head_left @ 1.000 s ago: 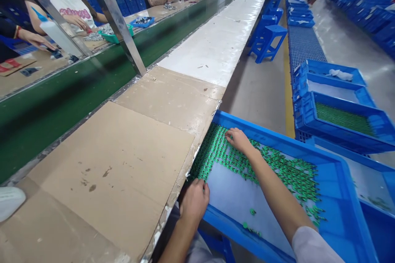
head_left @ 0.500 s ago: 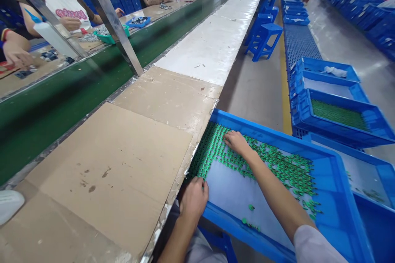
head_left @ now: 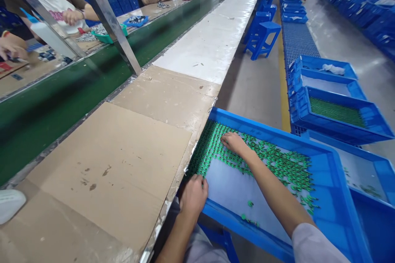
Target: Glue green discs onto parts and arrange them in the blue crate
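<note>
A large blue tray (head_left: 331, 172) juts out from under the worktable edge, its floor lined with a pale sheet (head_left: 230, 185). Small green parts with dark stems (head_left: 212, 139) stand in tight rows at its left end; looser ones (head_left: 290, 168) spread along the far side. Among these parts, at the border of the rows, my right hand (head_left: 235, 144) is bent down with fingertips together; the piece under them is mostly hidden. My left hand (head_left: 194, 193) is curled over the near left corner of the tray, fingertips partly hidden. A few green parts (head_left: 250, 204) lie apart near the front.
Left of the tray runs a worktable covered with cardboard (head_left: 117, 152). Beyond it lies a green conveyor belt (head_left: 92, 76), with people seated across. More blue trays (head_left: 348, 131) stand at right, and blue stools (head_left: 265, 39) farther up the aisle.
My right hand has shifted slightly left over the green parts. My left hand stays at the tray corner. Across the belt, a person's arm has moved.
</note>
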Action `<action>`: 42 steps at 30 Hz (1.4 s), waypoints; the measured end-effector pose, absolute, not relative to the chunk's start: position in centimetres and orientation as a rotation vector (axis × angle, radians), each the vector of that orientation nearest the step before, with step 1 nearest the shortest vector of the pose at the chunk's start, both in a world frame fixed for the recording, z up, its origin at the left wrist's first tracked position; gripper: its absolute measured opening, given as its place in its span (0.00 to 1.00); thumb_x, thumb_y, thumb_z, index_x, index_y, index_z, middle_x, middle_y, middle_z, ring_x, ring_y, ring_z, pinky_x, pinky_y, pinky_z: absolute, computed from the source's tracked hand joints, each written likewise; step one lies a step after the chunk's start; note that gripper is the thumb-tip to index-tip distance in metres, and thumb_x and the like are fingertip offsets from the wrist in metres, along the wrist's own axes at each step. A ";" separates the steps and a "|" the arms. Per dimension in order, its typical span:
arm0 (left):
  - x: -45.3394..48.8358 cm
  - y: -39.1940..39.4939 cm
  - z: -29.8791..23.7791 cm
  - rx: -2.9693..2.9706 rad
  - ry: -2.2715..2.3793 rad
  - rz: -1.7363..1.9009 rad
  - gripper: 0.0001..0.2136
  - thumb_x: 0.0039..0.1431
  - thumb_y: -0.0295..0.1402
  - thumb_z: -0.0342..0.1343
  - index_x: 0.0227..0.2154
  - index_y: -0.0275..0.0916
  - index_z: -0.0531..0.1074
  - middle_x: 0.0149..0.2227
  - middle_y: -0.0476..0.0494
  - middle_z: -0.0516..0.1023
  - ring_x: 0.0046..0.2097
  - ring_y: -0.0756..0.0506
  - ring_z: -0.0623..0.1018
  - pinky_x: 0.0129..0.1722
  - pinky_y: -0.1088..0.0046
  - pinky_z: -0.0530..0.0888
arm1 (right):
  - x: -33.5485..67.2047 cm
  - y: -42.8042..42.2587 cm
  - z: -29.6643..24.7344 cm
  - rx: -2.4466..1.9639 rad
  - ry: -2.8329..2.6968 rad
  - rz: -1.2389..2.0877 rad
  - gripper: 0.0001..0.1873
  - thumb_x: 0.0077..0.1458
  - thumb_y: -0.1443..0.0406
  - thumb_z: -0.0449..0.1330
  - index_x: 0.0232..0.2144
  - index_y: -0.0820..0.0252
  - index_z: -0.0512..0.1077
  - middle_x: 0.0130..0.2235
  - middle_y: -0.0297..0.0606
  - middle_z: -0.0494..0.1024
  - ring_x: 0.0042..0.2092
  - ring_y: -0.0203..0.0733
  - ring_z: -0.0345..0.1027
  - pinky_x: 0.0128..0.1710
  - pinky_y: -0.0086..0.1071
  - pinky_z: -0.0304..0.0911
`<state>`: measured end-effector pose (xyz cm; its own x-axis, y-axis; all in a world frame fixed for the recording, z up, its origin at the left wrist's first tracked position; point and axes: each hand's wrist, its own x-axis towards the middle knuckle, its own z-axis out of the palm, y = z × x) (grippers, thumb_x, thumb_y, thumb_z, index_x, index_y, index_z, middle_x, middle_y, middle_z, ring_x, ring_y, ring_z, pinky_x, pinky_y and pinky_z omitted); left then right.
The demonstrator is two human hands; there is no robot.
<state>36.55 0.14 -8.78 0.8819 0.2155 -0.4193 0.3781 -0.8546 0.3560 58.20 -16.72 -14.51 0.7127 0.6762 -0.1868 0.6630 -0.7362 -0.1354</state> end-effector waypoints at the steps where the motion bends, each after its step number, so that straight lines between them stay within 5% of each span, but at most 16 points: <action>1: 36.6 0.1 -8.8 2.615 0.436 -0.515 0.13 0.69 0.32 0.47 0.37 0.38 0.77 0.43 0.41 0.80 0.44 0.43 0.81 0.38 0.71 0.68 | 58.2 -16.8 -14.6 -2.843 -1.119 0.341 0.10 0.65 0.67 0.55 0.40 0.60 0.78 0.43 0.45 0.81 0.47 0.47 0.71 0.44 0.33 0.56; 23: 36.5 0.1 -8.9 2.609 0.437 -0.505 0.13 0.70 0.32 0.47 0.38 0.38 0.78 0.43 0.40 0.81 0.45 0.43 0.81 0.39 0.72 0.69 | 58.8 -17.6 -17.6 -2.789 -1.215 -0.051 0.11 0.66 0.68 0.54 0.34 0.61 0.76 0.36 0.44 0.78 0.41 0.46 0.67 0.41 0.36 0.54; 42: 36.6 0.2 -9.0 2.603 0.442 -0.502 0.13 0.70 0.32 0.47 0.38 0.38 0.77 0.43 0.40 0.80 0.44 0.44 0.81 0.40 0.72 0.69 | 59.4 -18.5 -15.5 -2.820 -0.925 0.248 0.09 0.63 0.67 0.57 0.41 0.59 0.77 0.45 0.44 0.80 0.47 0.48 0.69 0.43 0.35 0.57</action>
